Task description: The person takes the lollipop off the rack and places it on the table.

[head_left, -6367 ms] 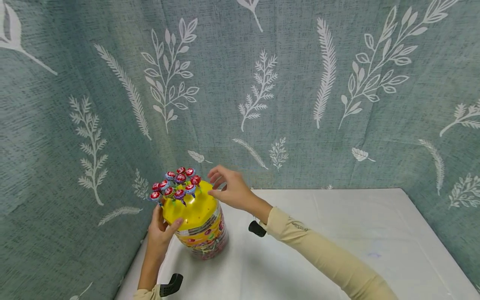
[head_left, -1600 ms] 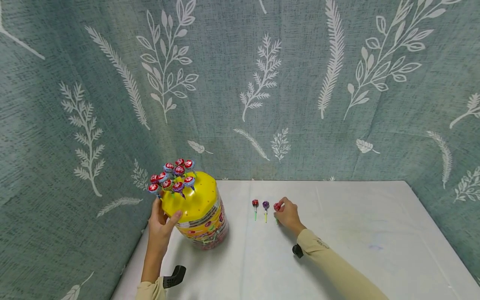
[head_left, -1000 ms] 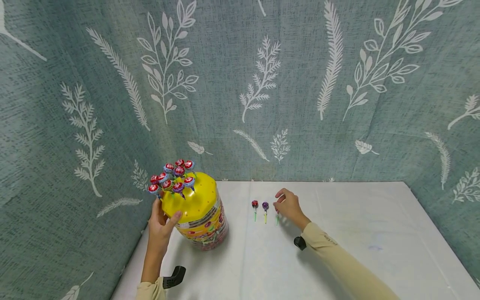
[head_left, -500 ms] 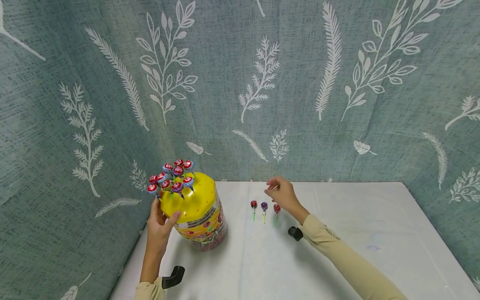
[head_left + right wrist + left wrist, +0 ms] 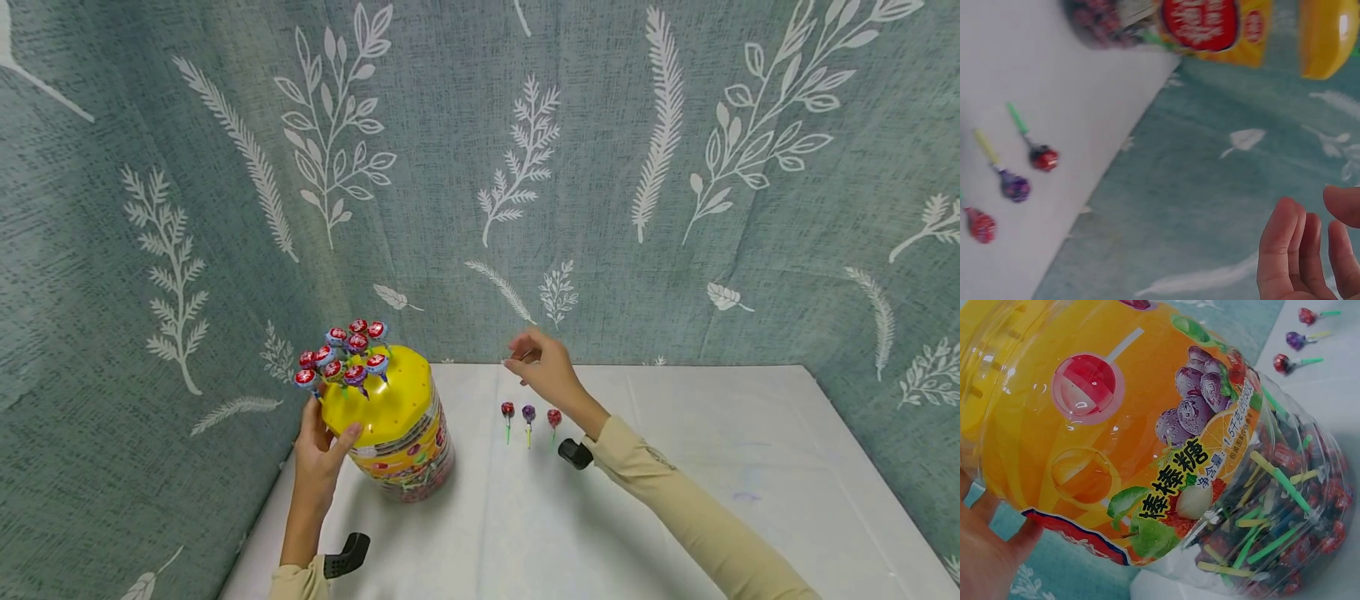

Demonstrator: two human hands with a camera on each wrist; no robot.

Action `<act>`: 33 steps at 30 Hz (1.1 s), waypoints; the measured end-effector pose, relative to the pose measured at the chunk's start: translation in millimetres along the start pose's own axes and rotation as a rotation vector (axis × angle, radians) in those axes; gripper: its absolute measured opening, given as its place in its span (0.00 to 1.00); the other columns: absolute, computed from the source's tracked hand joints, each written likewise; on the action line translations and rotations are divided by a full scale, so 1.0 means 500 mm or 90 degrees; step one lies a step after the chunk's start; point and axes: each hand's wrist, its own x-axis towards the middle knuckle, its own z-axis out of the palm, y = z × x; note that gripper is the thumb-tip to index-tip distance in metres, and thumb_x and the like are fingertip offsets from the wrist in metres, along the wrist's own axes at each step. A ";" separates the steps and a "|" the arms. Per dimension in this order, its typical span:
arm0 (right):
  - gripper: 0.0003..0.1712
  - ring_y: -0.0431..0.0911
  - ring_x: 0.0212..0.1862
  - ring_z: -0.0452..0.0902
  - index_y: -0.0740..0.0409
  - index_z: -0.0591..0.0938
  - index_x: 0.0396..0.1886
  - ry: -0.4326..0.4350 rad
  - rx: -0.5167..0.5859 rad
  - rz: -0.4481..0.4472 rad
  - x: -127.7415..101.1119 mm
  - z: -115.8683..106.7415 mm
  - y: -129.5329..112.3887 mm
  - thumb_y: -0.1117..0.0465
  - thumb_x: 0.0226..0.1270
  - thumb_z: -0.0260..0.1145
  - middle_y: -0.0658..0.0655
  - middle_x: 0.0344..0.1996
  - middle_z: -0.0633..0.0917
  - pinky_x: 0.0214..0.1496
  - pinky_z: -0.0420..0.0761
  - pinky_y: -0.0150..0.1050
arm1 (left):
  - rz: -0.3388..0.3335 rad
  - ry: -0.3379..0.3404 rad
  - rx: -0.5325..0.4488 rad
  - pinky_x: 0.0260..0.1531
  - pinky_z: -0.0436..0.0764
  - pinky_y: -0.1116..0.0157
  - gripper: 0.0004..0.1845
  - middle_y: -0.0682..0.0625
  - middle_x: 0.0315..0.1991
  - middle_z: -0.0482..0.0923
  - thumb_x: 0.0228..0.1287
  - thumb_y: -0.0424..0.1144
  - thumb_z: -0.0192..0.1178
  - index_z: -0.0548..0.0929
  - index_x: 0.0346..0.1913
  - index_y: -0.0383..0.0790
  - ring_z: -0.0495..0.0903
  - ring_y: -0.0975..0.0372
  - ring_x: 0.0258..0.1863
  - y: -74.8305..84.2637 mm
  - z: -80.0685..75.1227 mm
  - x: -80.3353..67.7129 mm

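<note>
The left hand (image 5: 318,458), partly hidden, grips the lollipop jar (image 5: 416,457) at its yellow lid (image 5: 397,404); only the left-wrist view makes plain the printed grapes (image 5: 1194,412) and jumbled sticks (image 5: 1291,489); three lollipops (image 5: 528,412) lie beyond, on the desk (image 5: 675,442); over it hangs the right hand (image 5: 546,367), fingers (image 5: 1277,247) loosely bent round nothing, thumb (image 5: 1344,204) cut off in its wrist view.

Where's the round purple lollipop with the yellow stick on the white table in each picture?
Head: round purple lollipop, just right of centre, below the middle.
Left wrist: that lollipop, near the top right corner.
Right wrist: that lollipop, far left, below the middle.
Shared landmark: yellow-orange-labelled clear plastic jar.
</note>
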 end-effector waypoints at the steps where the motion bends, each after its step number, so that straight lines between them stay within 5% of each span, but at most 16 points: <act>1: 0.11 0.52 0.33 0.79 0.63 0.78 0.41 -0.003 0.005 -0.008 0.002 0.003 -0.009 0.70 0.59 0.67 0.61 0.33 0.80 0.29 0.82 0.44 | 0.000 0.000 0.000 0.49 0.71 0.76 0.39 0.50 0.64 0.63 0.63 0.29 0.58 0.54 0.73 0.53 0.68 0.61 0.56 0.000 0.000 0.000; 15: 0.12 0.53 0.35 0.79 0.64 0.77 0.42 -0.053 0.030 -0.120 0.026 0.045 -0.104 0.70 0.58 0.67 0.63 0.34 0.81 0.32 0.79 0.40 | -0.010 0.004 0.005 0.49 0.72 0.76 0.40 0.50 0.65 0.63 0.63 0.30 0.58 0.54 0.73 0.56 0.68 0.60 0.56 -0.005 -0.001 0.003; 33: 0.16 0.46 0.40 0.79 0.58 0.76 0.44 -0.102 0.030 -0.158 0.060 0.124 -0.169 0.69 0.57 0.69 0.55 0.39 0.81 0.40 0.79 0.34 | -0.004 0.009 0.000 0.50 0.71 0.77 0.39 0.52 0.65 0.63 0.62 0.30 0.59 0.55 0.73 0.54 0.67 0.61 0.57 -0.004 -0.002 0.002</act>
